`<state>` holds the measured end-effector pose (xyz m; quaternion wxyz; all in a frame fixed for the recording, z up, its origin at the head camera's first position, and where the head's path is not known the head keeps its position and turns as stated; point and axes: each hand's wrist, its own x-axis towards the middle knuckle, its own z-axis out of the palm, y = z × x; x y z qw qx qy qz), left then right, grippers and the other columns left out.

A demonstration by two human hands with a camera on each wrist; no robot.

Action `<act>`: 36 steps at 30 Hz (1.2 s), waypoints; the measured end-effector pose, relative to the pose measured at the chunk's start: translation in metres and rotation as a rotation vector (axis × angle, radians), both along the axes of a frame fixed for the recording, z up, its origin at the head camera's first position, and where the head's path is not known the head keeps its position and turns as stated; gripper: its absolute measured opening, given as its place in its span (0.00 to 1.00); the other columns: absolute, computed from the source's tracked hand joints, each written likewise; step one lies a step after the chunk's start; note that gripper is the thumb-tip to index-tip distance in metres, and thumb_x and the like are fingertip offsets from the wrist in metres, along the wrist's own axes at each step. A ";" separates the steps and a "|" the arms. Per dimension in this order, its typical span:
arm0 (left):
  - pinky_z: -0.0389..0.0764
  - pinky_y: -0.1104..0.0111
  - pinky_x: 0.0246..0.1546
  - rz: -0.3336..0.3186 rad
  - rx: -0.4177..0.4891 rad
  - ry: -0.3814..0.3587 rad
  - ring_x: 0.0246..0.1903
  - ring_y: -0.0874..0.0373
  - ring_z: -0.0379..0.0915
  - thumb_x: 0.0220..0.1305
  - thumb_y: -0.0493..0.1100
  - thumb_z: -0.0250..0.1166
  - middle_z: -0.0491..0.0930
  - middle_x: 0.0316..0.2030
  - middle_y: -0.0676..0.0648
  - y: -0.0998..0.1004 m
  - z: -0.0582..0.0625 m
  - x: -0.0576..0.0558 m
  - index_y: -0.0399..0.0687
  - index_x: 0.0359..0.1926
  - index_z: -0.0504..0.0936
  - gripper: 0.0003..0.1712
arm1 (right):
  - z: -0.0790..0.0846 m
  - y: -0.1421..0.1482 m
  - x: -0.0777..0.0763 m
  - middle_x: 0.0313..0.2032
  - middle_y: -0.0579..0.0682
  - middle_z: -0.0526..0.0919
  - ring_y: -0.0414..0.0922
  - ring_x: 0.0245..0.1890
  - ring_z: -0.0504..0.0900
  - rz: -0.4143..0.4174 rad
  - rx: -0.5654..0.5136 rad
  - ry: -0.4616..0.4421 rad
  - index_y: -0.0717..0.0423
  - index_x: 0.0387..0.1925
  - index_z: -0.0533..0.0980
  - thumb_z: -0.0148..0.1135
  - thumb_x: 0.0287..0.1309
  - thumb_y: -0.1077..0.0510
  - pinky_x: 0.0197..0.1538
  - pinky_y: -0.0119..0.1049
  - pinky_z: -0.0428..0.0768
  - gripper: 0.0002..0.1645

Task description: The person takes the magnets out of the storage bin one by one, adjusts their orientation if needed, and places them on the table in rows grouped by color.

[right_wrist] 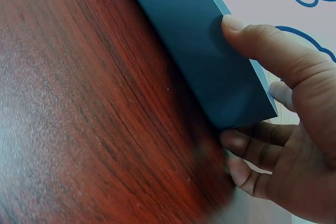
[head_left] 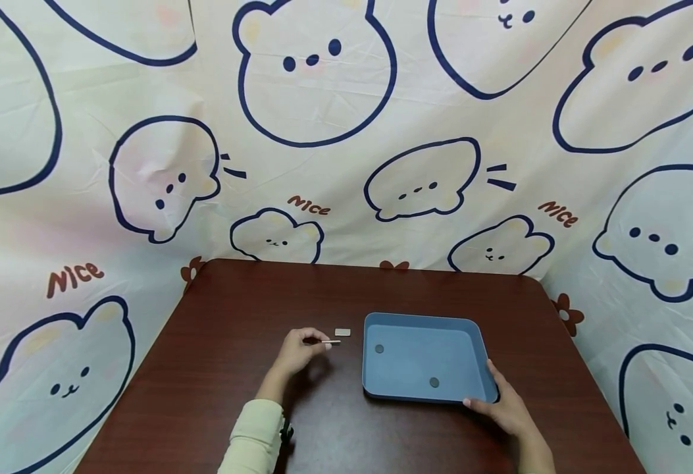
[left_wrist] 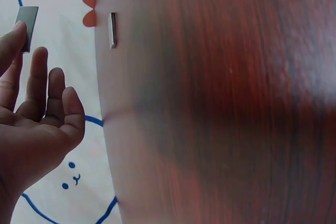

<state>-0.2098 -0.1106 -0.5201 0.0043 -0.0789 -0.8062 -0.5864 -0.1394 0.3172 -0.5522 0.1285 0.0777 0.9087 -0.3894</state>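
Note:
My left hand (head_left: pixel 296 353) pinches a small flat, shiny rectangular piece (left_wrist: pixel 31 25) between thumb and forefinger, above the table left of the tray. The other fingers are loosely spread in the left wrist view. On the table just beyond lies a similar small rectangular piece (head_left: pixel 343 332). The blue-grey shallow tray (head_left: pixel 423 355) stands at the centre right. Inside it are two small grey round discs, one disc (head_left: pixel 379 349) near the left wall and another disc (head_left: pixel 434 382) near the front. My right hand (head_left: pixel 511 407) holds the tray's near right corner, thumb on the front wall.
The dark reddish-brown wooden table (head_left: pixel 346 434) has its far edge against a pale cloth backdrop (head_left: pixel 346 171) printed with blue bear outlines. The same cloth hangs along the left and right sides.

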 end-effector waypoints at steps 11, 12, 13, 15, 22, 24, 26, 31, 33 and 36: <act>0.70 0.70 0.29 -0.028 -0.006 -0.036 0.29 0.52 0.72 0.49 0.30 0.69 0.80 0.29 0.40 -0.015 0.012 0.002 0.32 0.31 0.83 0.06 | 0.000 0.000 0.001 0.66 0.74 0.43 0.71 0.63 0.48 0.003 -0.001 0.012 0.58 0.72 0.37 0.71 0.44 0.40 0.57 0.65 0.54 0.68; 0.70 0.70 0.29 -0.016 -0.010 -0.037 0.29 0.53 0.72 0.49 0.31 0.70 0.81 0.28 0.41 -0.018 0.007 0.000 0.33 0.30 0.83 0.05 | 0.000 0.000 0.002 0.66 0.74 0.43 0.71 0.63 0.48 0.004 0.000 0.012 0.58 0.72 0.37 0.71 0.44 0.41 0.57 0.65 0.54 0.68; 0.70 0.69 0.29 -0.004 -0.016 -0.042 0.29 0.54 0.71 0.49 0.31 0.70 0.81 0.28 0.43 -0.020 0.001 -0.003 0.35 0.30 0.84 0.05 | 0.000 0.000 0.002 0.66 0.74 0.43 0.71 0.63 0.48 0.005 -0.001 0.011 0.58 0.72 0.37 0.71 0.44 0.41 0.57 0.65 0.54 0.68; 0.70 0.69 0.29 0.014 -0.030 -0.047 0.28 0.56 0.71 0.48 0.33 0.71 0.81 0.27 0.46 -0.026 -0.010 -0.008 0.38 0.29 0.84 0.05 | 0.000 0.000 0.002 0.66 0.74 0.43 0.71 0.63 0.49 0.008 -0.003 0.010 0.58 0.72 0.37 0.71 0.45 0.41 0.57 0.65 0.54 0.68; 0.69 0.66 0.31 0.048 -0.072 -0.087 0.31 0.52 0.70 0.50 0.36 0.71 0.80 0.28 0.49 -0.046 -0.023 -0.017 0.42 0.29 0.85 0.04 | -0.001 0.001 0.002 0.66 0.73 0.43 0.71 0.63 0.49 0.007 -0.002 0.005 0.57 0.72 0.36 0.71 0.45 0.40 0.57 0.65 0.55 0.68; 0.69 0.65 0.31 0.060 -0.091 -0.101 0.31 0.53 0.70 0.50 0.37 0.71 0.80 0.28 0.49 -0.051 -0.022 -0.018 0.43 0.30 0.85 0.04 | -0.002 0.001 0.001 0.66 0.73 0.43 0.71 0.63 0.48 0.010 -0.004 0.004 0.56 0.72 0.36 0.70 0.45 0.40 0.57 0.65 0.55 0.68; 0.70 0.65 0.32 0.073 -0.104 -0.104 0.31 0.54 0.71 0.51 0.37 0.71 0.80 0.29 0.49 -0.056 -0.022 -0.020 0.43 0.30 0.85 0.04 | -0.003 0.001 0.001 0.66 0.73 0.43 0.70 0.63 0.48 0.013 -0.011 0.005 0.56 0.72 0.36 0.70 0.45 0.40 0.57 0.65 0.55 0.68; 0.69 0.65 0.33 0.098 -0.129 -0.096 0.31 0.55 0.70 0.50 0.37 0.71 0.81 0.29 0.49 -0.065 -0.023 -0.028 0.42 0.30 0.85 0.05 | -0.002 0.000 0.001 0.67 0.73 0.43 0.70 0.63 0.48 0.017 -0.017 0.012 0.57 0.72 0.36 0.70 0.46 0.41 0.57 0.64 0.55 0.67; 0.69 0.65 0.32 0.102 -0.133 -0.100 0.31 0.55 0.69 0.50 0.37 0.71 0.81 0.29 0.49 -0.067 -0.024 -0.030 0.42 0.30 0.85 0.05 | -0.001 0.001 0.001 0.67 0.73 0.43 0.70 0.63 0.48 0.018 -0.015 0.016 0.57 0.72 0.36 0.70 0.46 0.41 0.57 0.64 0.55 0.67; 0.69 0.65 0.33 0.110 -0.136 -0.106 0.32 0.55 0.70 0.50 0.37 0.71 0.81 0.29 0.48 -0.069 -0.026 -0.034 0.41 0.30 0.85 0.05 | 0.001 0.002 0.002 0.67 0.72 0.43 0.70 0.63 0.48 0.020 -0.014 0.016 0.56 0.72 0.36 0.69 0.47 0.41 0.57 0.64 0.55 0.66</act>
